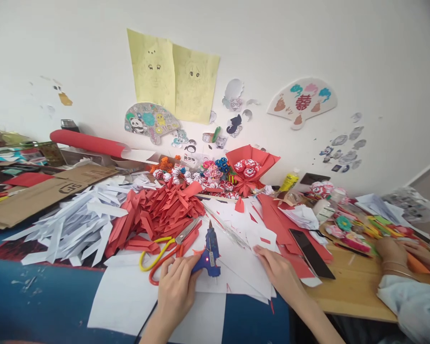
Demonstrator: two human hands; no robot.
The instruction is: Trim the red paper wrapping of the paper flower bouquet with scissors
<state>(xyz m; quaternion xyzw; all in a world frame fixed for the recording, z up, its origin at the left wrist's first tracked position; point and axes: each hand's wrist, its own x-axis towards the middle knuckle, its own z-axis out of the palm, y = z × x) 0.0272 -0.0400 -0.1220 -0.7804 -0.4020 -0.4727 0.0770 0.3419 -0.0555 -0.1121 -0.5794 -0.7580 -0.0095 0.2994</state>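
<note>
My left hand [177,284] is closed around the handle of a blue hot glue gun [211,253]. Its nozzle points away from me, and a small red light glows on its side. Close beside that hand lie scissors [181,239] with one yellow and one orange handle loop. My right hand [277,270] rests with stretched fingers on white paper sheets [243,267]; its fingertips touch the paper near a small red piece. Thin wire stems [229,227] lie just beyond the fingertips.
Folded white strips [79,215] and red strips [161,210] are heaped at left. Behind stands a red-wrapped bouquet [251,169] among paper flowers. A dark phone [311,253] lies on red paper at right. Another person's hand [392,251] works at the far right.
</note>
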